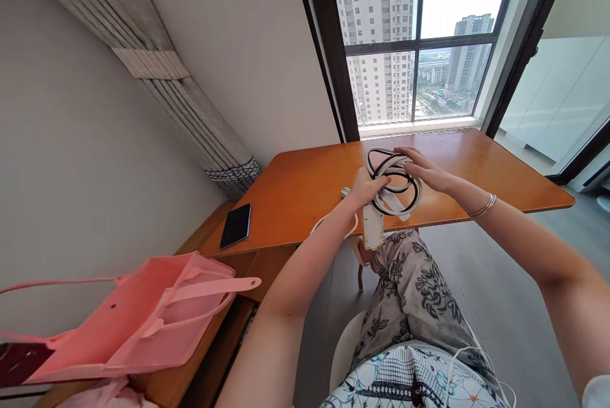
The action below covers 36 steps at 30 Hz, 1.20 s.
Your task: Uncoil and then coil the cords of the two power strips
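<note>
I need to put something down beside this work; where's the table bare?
The wooden table has bare patches between the phone and the white plug, and from the bracelet to the table's right end. Front middle is crowded: left hand, right hand, coiled cable and a white block at the edge.

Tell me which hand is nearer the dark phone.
The left hand, gripping the left side of the coiled cable; the right hand, with the bracelet, is farther from the phone.

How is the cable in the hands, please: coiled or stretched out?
Coiled: the cable shows overlapping black and white loops, gripped by the left hand, the right hand alongside.
</note>
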{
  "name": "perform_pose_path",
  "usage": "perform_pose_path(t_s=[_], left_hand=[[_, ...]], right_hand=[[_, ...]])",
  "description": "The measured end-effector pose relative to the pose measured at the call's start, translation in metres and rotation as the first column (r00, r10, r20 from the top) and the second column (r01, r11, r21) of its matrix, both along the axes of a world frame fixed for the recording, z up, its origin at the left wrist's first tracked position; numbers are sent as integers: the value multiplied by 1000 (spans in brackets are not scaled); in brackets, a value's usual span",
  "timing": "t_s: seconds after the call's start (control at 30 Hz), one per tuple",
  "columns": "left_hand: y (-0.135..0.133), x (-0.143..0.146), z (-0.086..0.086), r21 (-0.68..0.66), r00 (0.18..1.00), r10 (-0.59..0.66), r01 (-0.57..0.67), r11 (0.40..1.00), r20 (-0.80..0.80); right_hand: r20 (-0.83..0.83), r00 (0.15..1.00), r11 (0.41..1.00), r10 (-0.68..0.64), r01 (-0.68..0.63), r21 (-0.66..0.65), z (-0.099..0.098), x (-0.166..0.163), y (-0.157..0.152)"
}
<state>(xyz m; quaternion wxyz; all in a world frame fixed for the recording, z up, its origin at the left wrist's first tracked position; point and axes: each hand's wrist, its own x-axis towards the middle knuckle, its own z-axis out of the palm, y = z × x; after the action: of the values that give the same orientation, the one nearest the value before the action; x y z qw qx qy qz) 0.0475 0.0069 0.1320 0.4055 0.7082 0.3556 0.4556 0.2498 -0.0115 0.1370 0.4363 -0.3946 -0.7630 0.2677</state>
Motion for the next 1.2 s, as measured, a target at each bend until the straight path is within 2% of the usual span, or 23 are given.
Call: perform_pose_path(t_s=[0.17,0.3,0.5,0.63,0.77,1.0,1.2], left_hand=[[0,-2,3,28,998,46,-44,999,-46],[-1,-2,2,42,995,47,-43,998,-83],[2,-2,-5,61,993,-12,20,998,-116],[5,-2,-13,47,985,24,-16,999,-172],[4,2,-16,74,981,57,-43,996,-186],[-9,14,-7,137,960,256,-240,961,-112],[-8,18,-17,68,926,373,-368,927,-67]], right_hand=[[95,995,998,43,-38,-55,3,-4,-7],[-90,996,994,-22,12,-112,-4,-11,-5],[-348,923,971,-166,92,-219,-10,-18,-11],[-447,860,954,-246,133,-269,-10,-22,-17],[-458,838,941,-298,177,-290,-12,-23,-21],[-497,775,921,-390,323,-219,-16,-30,-28],[-532,732,905,-425,354,-236,-7,-39,-31]])
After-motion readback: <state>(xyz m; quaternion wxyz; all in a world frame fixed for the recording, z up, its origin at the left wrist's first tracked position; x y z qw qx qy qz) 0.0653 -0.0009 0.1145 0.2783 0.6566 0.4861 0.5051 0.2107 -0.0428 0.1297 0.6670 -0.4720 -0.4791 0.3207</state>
